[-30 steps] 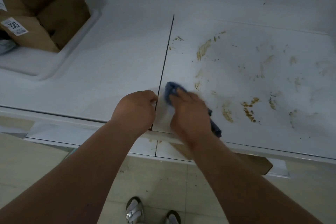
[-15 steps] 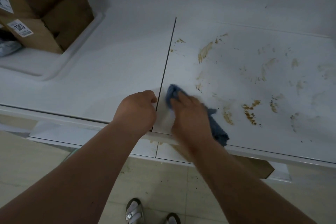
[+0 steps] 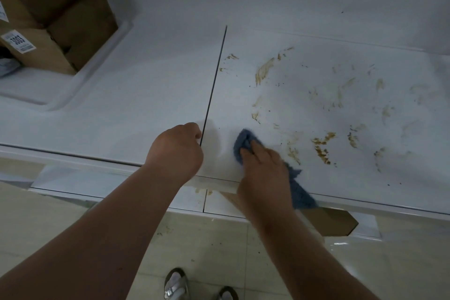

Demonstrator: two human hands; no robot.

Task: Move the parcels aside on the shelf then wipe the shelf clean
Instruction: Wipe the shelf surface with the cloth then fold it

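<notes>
The white shelf [image 3: 151, 95] has a dark seam down its middle. Brown smears [image 3: 321, 146] cover its right panel. My right hand [image 3: 264, 168] presses a blue cloth [image 3: 242, 141] flat on the right panel near the front edge, just right of the seam; the cloth's tail hangs over the edge. My left hand [image 3: 176, 151] rests as a curled fist on the shelf at the seam's front end, holding nothing visible. Brown cardboard parcels [image 3: 56, 19] with white labels are stacked at the far left.
A raised white tray rim [image 3: 102, 56] borders the parcels at the left. A lower shelf with a brown cardboard piece [image 3: 328, 224] sticks out below the front edge. Tiled floor and my sandalled feet [image 3: 175, 285] lie beneath.
My right hand has slid the blue cloth a little to the right, away from the seam. My left fist has stayed at the seam.
</notes>
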